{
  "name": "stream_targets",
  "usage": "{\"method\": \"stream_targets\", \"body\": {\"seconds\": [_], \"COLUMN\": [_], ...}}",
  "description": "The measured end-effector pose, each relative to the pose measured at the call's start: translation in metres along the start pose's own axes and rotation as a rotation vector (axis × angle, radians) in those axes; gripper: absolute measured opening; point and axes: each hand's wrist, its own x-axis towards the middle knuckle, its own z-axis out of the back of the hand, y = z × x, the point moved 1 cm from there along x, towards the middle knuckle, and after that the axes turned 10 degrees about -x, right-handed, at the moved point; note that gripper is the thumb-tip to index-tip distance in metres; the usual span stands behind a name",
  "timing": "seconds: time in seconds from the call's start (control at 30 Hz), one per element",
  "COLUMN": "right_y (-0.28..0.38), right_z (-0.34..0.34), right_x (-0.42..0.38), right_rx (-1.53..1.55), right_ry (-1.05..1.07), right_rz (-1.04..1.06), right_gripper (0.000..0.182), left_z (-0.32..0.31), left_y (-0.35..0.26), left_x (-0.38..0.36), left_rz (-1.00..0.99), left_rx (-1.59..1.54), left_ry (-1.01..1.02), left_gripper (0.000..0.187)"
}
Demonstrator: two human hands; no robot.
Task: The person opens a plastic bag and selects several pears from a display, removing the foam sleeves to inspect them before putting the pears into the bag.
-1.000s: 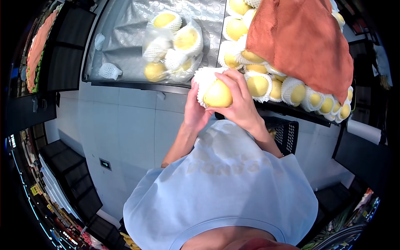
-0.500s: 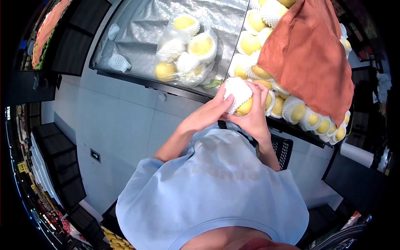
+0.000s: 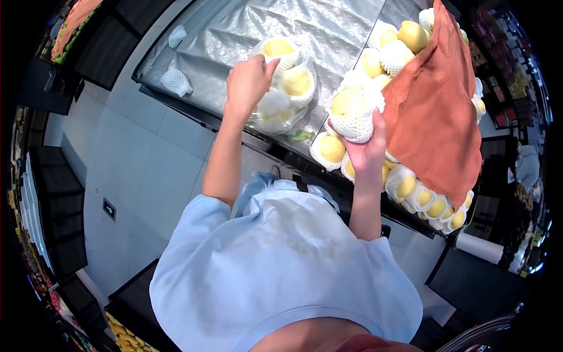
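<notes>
My right hand (image 3: 370, 139) holds a yellow fruit in a white foam net (image 3: 350, 108) above the front edge of the stall, its yellow top bare. My left hand (image 3: 251, 82) has its fingers curled at the left edge of a clear plastic bag (image 3: 305, 114); the fingertips are partly hidden. Inside the bag lie several yellow fruits (image 3: 295, 81) in foam nets, resting on a silver padded sheet (image 3: 217, 44). Beside the right hand, another netted fruit (image 3: 332, 149) sits at the stall's edge.
A reddish-orange cloth (image 3: 431, 111) covers much of the netted fruit pile on the right. Two loose foam nets (image 3: 176, 81) lie on the sheet at left. A green leaf (image 3: 300, 135) is near the bag. The stall's dark edge (image 3: 275, 149) runs before me.
My hands have separated. The left has moved away from the netted fruit to the bag; the right has lifted the fruit forward and still holds it. The view has turned slightly.
</notes>
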Motion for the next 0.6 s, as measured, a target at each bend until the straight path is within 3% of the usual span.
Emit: {"method": "stream_targets", "body": {"seconds": [0.13,0.3,0.37,0.4,0.47,0.53,0.6], "right_y": [-0.003,-0.043,-0.058,-0.062,-0.055,-0.047,-0.041], "right_z": [-0.031,-0.078,-0.091,-0.091,-0.098,-0.105,-0.11], "right_x": [0.084,0.156,0.166,0.17,0.157,0.15,0.146], "right_rx": [-0.041,-0.188,-0.755,-0.763,-1.399,-1.463,-1.606], "right_ry": [0.201,0.245,0.246,0.272,0.353,0.45,0.569], "right_rz": [-0.021,-0.014,0.279,0.282,0.781,0.791,0.593], "right_gripper": [0.057,0.053,0.062,0.062,0.071,0.074,0.073], "left_z": [-0.007,-0.003,0.002,0.004,0.008,0.009,0.005], "left_y": [0.004,-0.004,-0.001,0.001,0.004,0.008,0.011], "left_x": [-0.019,-0.038,-0.04,-0.04,-0.04,-0.039,-0.038], "left_rz": [0.056,-0.065,-0.086,-0.108,-0.071,-0.006,0.009], "left_rx": [-0.1,-0.227,-0.255,-0.281,-0.299,-0.356,-0.366], "left_ry": [-0.145,-0.243,-0.238,-0.215,-0.252,-0.259,-0.3], "left_gripper": [0.044,0.027,0.028,0.03,0.029,0.03,0.031]}}
